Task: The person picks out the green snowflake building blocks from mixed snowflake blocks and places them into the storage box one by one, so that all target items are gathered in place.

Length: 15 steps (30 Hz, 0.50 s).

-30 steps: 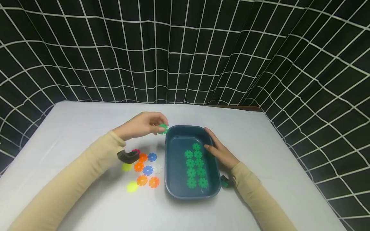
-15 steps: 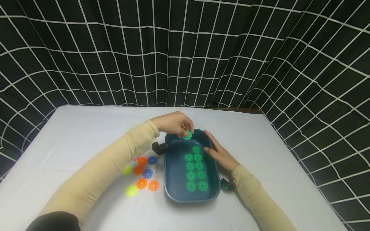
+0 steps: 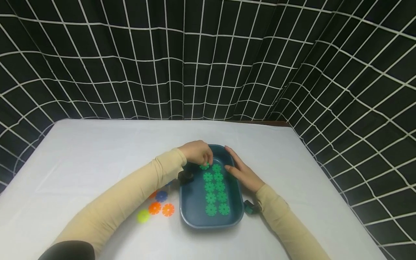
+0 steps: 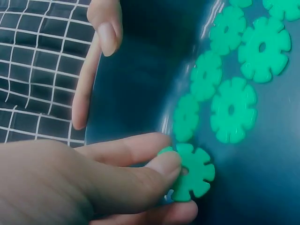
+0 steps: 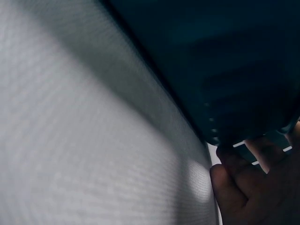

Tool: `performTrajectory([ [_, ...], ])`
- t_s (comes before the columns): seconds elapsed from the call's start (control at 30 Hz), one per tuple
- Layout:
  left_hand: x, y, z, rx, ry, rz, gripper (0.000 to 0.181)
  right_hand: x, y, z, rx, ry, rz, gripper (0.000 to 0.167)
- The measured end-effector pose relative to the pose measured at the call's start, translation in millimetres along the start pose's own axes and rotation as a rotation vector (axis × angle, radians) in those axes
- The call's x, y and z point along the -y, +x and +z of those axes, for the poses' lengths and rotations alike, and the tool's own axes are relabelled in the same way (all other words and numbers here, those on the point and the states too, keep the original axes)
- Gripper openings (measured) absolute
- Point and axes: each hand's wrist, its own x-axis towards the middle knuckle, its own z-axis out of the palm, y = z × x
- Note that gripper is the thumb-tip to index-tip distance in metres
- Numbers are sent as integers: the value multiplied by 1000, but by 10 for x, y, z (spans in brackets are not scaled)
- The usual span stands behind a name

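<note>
My left hand [image 3: 197, 152] is inside the far left part of a blue-grey plastic tub [image 3: 192, 207]. Its thumb and fingers pinch a green notched plastic disc [image 4: 199, 171], seen closely in the left wrist view. Several matching green discs [image 3: 211, 209] lie on the tub floor in two columns, close to the held one. On the tub's far right side, my right hand [image 3: 245, 176] holds the wall, thumb over the rim and fingers outside. The right wrist view is dark; there the right hand's fingers [image 5: 248, 173] lie against the tub's outer side.
Left of the tub, on a white-covered table [image 3: 97, 144], lie loose orange discs [image 3: 168, 209], a blue disc [image 3: 161, 196] and a yellow disc [image 3: 143, 216]. My left forearm [image 3: 130, 191] hides part of that group. A black curtain with white grid lines [image 3: 156, 72] hangs behind.
My left hand has carried the green disc rightward over the tub's rim, then down toward the far end of the left column. The right hand has kept its hold on the tub.
</note>
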Motion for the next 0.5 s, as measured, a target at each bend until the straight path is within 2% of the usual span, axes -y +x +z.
performTrajectory([
  [0.3,-10,52,69,3,3,-2,29,15,-6,3,2,11,-8,62],
  [0.5,-13,56,86,1,20,25,33,29,-15,3,4,18,12,62],
])
